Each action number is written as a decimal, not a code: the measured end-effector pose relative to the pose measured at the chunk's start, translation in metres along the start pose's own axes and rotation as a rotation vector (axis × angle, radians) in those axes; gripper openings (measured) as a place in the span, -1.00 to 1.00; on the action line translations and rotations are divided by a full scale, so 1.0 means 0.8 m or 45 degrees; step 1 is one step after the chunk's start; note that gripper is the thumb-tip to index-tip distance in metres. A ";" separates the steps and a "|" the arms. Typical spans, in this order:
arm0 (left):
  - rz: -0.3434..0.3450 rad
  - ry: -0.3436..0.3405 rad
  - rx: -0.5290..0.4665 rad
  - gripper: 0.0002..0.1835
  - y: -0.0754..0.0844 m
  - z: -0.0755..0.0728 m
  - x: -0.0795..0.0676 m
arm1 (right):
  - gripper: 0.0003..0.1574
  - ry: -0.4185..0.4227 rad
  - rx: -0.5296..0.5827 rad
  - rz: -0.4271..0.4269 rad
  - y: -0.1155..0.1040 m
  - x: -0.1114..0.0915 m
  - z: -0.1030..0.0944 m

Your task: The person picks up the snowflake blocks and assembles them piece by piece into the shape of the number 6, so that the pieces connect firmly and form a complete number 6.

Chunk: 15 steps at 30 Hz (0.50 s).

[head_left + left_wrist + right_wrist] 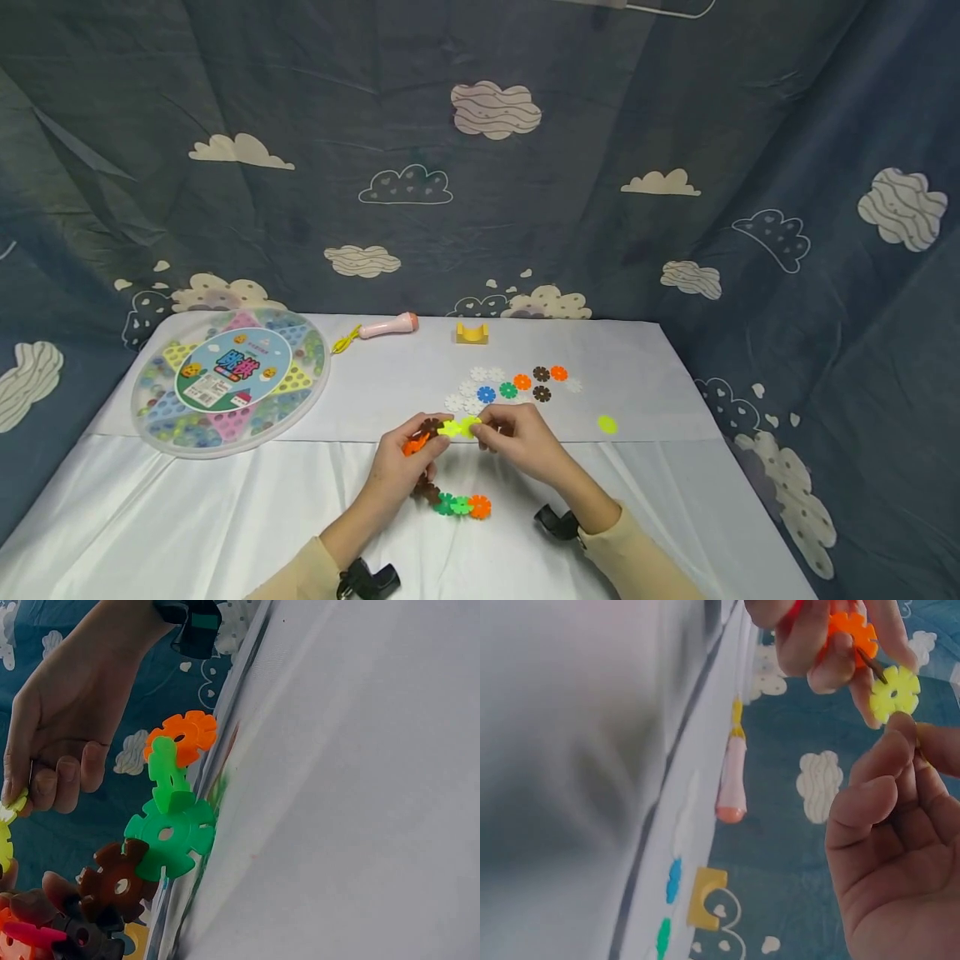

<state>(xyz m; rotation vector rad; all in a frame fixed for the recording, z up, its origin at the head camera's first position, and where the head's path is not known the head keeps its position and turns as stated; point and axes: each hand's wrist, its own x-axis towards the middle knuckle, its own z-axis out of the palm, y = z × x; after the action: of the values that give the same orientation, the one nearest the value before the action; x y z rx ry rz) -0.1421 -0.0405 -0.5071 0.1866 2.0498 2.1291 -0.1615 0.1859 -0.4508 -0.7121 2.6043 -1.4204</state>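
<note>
A chain of notched plastic snowflake discs hangs from my left hand (401, 458), which grips it near its upper end. Orange, brown and green discs make up the chain, ending in an orange disc (480, 507) low down; beside that are green discs (171, 834) and a brown disc (118, 881). At the top sits a yellow disc (895, 694) joined to a brown one. My right hand (522, 437) pinches another yellow disc (470, 426) between thumb and fingertips, against the first yellow disc. Its far side is hidden by the fingers.
Behind the hands lie loose white discs (468, 389) with blue, green, orange and brown ones. A lone yellow disc (607, 425) lies to the right. At the back are a yellow block (472, 334) and a pink torch (388, 325). A round game box (318, 392) is at left.
</note>
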 end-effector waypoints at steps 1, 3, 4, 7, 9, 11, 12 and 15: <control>-0.005 0.001 -0.005 -0.65 0.000 0.000 0.000 | -0.74 0.005 0.013 -0.007 0.001 0.000 0.002; -0.015 0.005 -0.013 -0.65 0.000 0.000 0.000 | -0.73 0.013 0.030 -0.011 0.002 0.000 0.004; -0.018 0.006 -0.013 -0.64 0.000 0.000 0.000 | -0.72 0.014 0.031 -0.010 0.002 0.000 0.006; -0.025 0.004 -0.008 -0.61 0.000 0.000 0.000 | -0.73 0.017 0.013 0.006 0.001 0.000 0.006; -0.029 0.001 -0.002 -0.60 0.001 0.000 0.000 | -0.73 0.018 0.001 0.011 -0.001 -0.001 0.006; -0.034 0.001 -0.004 -0.59 0.001 0.001 0.000 | -0.73 0.025 0.000 0.011 -0.002 -0.001 0.006; -0.038 0.003 -0.004 -0.60 0.001 0.001 0.000 | -0.72 0.031 0.003 0.010 -0.002 -0.001 0.007; -0.045 0.012 -0.015 -0.64 0.001 0.002 0.000 | -0.72 0.062 0.025 0.001 -0.002 -0.001 0.010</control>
<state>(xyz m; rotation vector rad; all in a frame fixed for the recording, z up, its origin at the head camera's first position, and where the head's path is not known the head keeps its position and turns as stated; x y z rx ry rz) -0.1417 -0.0392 -0.5059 0.1380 2.0301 2.1248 -0.1580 0.1793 -0.4538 -0.6820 2.6224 -1.4797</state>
